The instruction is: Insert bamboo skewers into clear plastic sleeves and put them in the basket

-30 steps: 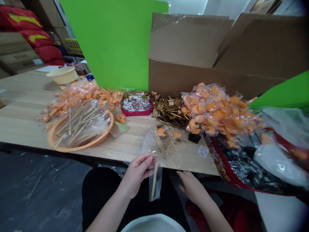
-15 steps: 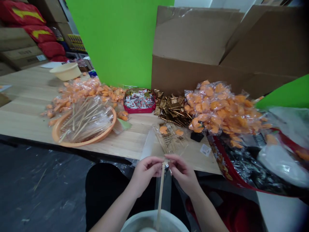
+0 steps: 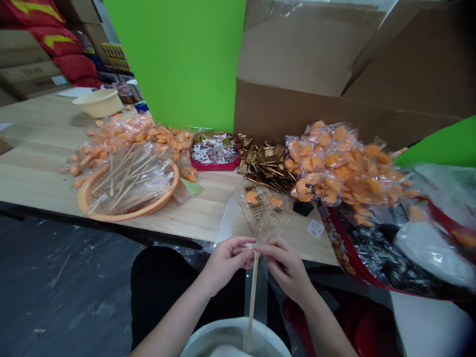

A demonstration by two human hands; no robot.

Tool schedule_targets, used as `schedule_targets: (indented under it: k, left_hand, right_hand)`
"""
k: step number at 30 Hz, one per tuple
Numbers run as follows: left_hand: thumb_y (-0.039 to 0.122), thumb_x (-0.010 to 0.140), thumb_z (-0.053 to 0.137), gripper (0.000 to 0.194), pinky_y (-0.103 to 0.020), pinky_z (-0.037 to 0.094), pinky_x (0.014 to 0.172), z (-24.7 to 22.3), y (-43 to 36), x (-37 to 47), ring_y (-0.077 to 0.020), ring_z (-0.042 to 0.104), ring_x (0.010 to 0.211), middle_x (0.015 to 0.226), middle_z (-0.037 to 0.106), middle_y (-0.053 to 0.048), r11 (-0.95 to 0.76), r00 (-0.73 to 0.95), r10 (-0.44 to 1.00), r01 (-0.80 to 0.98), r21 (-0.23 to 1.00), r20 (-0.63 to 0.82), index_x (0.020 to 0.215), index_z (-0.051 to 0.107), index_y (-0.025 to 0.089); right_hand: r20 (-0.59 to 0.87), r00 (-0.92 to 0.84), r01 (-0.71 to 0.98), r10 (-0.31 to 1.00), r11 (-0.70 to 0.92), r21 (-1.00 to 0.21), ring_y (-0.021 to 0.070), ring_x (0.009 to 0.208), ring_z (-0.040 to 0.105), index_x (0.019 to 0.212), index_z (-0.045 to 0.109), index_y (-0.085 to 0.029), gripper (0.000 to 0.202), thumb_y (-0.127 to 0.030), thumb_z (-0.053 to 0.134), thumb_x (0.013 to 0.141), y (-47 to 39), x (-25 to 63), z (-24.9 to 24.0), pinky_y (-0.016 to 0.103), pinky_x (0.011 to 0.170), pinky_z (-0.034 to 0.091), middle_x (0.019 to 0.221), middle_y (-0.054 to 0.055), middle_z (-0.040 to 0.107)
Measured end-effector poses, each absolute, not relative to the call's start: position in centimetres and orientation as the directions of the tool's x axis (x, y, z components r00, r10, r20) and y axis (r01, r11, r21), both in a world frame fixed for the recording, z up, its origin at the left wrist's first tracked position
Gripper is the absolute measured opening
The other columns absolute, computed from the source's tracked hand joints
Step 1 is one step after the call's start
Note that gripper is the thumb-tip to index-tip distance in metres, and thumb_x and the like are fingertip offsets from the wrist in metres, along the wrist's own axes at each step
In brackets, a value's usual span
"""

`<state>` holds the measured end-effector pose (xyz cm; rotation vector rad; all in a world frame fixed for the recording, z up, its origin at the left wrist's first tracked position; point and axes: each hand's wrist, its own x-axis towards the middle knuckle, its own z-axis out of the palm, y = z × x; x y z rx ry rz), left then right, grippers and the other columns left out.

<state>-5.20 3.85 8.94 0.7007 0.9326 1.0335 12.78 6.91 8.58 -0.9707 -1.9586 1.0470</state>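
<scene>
At the table's front edge my left hand [image 3: 228, 260] pinches the top of a long clear plastic bag [image 3: 261, 292]. My right hand [image 3: 284, 263] is closed on the same bag top, its fingertips meeting those of the left. Thin wooden sticks [image 3: 253, 292] hang inside the bag, their lower ends reaching into a white tub [image 3: 234, 329] between the legs. Just beyond the hands, a clear packet of sticks with two orange pieces [image 3: 262, 210] lies on the table [image 3: 197, 215].
An orange basket [image 3: 84, 198] of bagged sticks stands left. Behind are a pink tin [image 3: 215, 166] of small packets, gold sachets [image 3: 269, 166] and bagged orange pieces [image 3: 342, 168]. A red-rimmed tray [image 3: 345, 253] is at right, a cream bowl [image 3: 99, 104] at back left.
My fingertips have come together at the bag's top, the right hand moving inward over it. The bag and sticks have shifted slightly right and stand more upright. The view has shifted a little.
</scene>
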Motion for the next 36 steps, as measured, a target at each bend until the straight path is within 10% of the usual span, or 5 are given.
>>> schedule_targets:
  k: [7, 16, 20, 26, 36]
  left_hand:
    - [0.029, 0.075, 0.064, 0.051, -0.028, 0.046, 0.071, 8.1, 4.2, -5.5, -0.0143, 0.060, 0.071, 0.079, 0.066, -0.005, 0.316, 0.125, 0.948, -0.278, 0.907, -0.292, 0.121, 0.046, 0.013]
    - [0.046, 0.080, 0.050, 0.038, -0.032, 0.049, 0.064, 5.5, 1.5, -11.9, -0.0173, 0.062, 0.064, 0.077, 0.064, -0.006, 0.472, 0.123, 0.865, 0.127, 0.873, -0.486, 0.098, 0.059, 0.015]
    - [0.045, 0.084, 0.039, 0.034, -0.042, 0.048, 0.075, 11.5, 7.2, -24.2, -0.0249, 0.062, 0.076, 0.077, 0.063, -0.004, 0.263, -0.396, 0.910, 0.778, 0.570, 0.120, 0.090, 0.061, 0.020]
    - [0.037, 0.082, 0.047, 0.048, -0.051, 0.033, 0.100, 12.5, 12.1, -27.2, -0.0327, 0.039, 0.123, 0.127, 0.047, -0.014, 0.112, -0.190, 0.760, 0.980, 0.164, 0.621, 0.122, 0.045, 0.011]
    - [0.028, 0.084, 0.048, 0.031, -0.053, 0.029, 0.101, -3.5, 6.8, -13.0, -0.0303, 0.039, 0.125, 0.127, 0.053, -0.012, -0.151, 0.061, 0.975, 0.886, 0.439, 0.212, 0.112, 0.058, 0.019]
  right_hand:
    - [-0.252, -0.346, 0.096, 0.904, -0.233, -0.968, 0.0108, 0.052, 0.053, 0.094, 0.061, -0.017, 0.027, -0.039, 0.054, 0.078, 7.6, 11.3, 7.9, 0.018, 0.039, 0.039, 0.064, -0.001, 0.056]
    - [-0.289, -0.082, 0.471, 0.954, -0.219, -0.854, 0.0145, 0.060, 0.061, 0.088, 0.061, -0.017, 0.032, -0.043, 0.046, 0.081, 10.6, 10.8, 3.0, 0.023, 0.046, 0.046, 0.072, 0.003, 0.064]
    - [-0.283, 0.081, 0.629, 0.956, -0.269, -0.729, 0.0214, 0.085, 0.060, 0.081, 0.062, -0.014, 0.015, -0.025, 0.053, 0.078, 15.2, 13.5, 0.2, 0.028, 0.066, 0.046, 0.083, 0.009, 0.064]
    - [-0.469, 0.068, 0.667, 0.880, -0.390, -0.635, 0.0197, 0.094, 0.058, 0.102, 0.059, -0.014, 0.023, -0.029, 0.055, 0.085, 17.9, 13.0, -2.1, 0.038, 0.080, 0.048, 0.106, 0.008, 0.059]
    - [-0.706, -0.099, 0.439, 0.701, -0.607, -0.663, 0.0092, 0.060, 0.055, 0.084, 0.058, -0.012, 0.018, -0.030, 0.056, 0.083, 16.7, 17.6, -0.7, 0.023, 0.055, 0.047, 0.074, 0.001, 0.060]
